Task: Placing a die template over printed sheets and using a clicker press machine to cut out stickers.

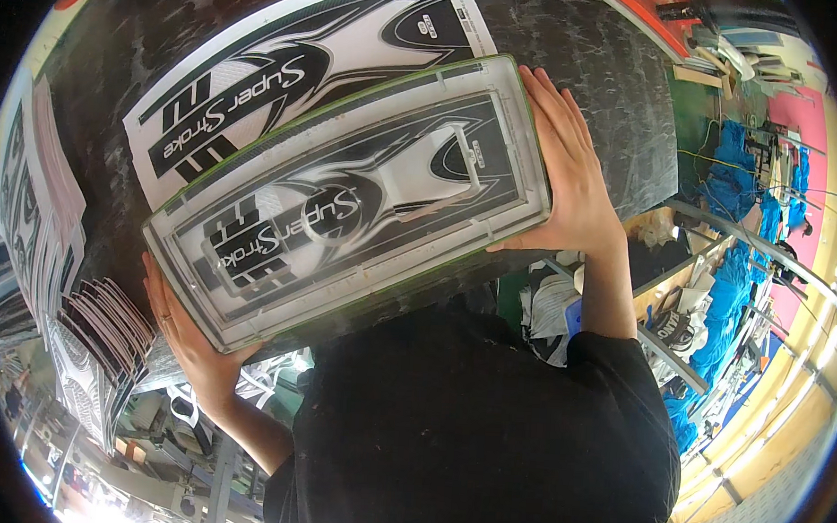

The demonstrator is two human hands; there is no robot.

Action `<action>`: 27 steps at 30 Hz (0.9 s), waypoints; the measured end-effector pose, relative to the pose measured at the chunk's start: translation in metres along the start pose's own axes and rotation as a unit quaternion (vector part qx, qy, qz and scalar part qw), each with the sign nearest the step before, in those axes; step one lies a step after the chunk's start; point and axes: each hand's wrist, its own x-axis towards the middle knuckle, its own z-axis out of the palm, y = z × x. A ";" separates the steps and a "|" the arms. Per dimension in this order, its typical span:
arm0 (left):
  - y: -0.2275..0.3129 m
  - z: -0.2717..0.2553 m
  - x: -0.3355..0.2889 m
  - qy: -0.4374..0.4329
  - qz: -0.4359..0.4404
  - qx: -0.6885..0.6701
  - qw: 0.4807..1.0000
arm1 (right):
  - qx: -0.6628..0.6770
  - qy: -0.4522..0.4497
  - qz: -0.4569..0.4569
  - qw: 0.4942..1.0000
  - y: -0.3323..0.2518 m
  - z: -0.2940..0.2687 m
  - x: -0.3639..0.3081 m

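Both short ends of a clear, rectangular, green-edged frame (380,274) are held: the left hand (193,342) has its grip closed on the lower-left end, and the right hand (574,180) has its grip on the upper-right end, fingers along the side and thumb near the near corner. The frame sits slanted over a dark marbled counter (630,102), overlapping a black-and-white printed sheet (257,83); matching artwork shows through it. Whether it touches the counter cannot be told. Stacked printed sheets (102,330) fan out at left, and blue fabric (731,169) shows at right.
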 end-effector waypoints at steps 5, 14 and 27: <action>0.000 -0.004 -0.003 -0.013 -0.011 0.006 1.000 | -0.005 -0.023 0.004 1.000 -0.002 -0.002 0.000; 0.002 0.001 0.003 -0.018 -0.011 0.000 1.000 | -0.003 -0.022 0.017 1.000 0.001 -0.004 0.000; 0.036 -0.025 0.011 -0.059 -0.082 0.067 0.993 | -0.059 0.293 -0.022 0.954 0.032 -0.081 0.014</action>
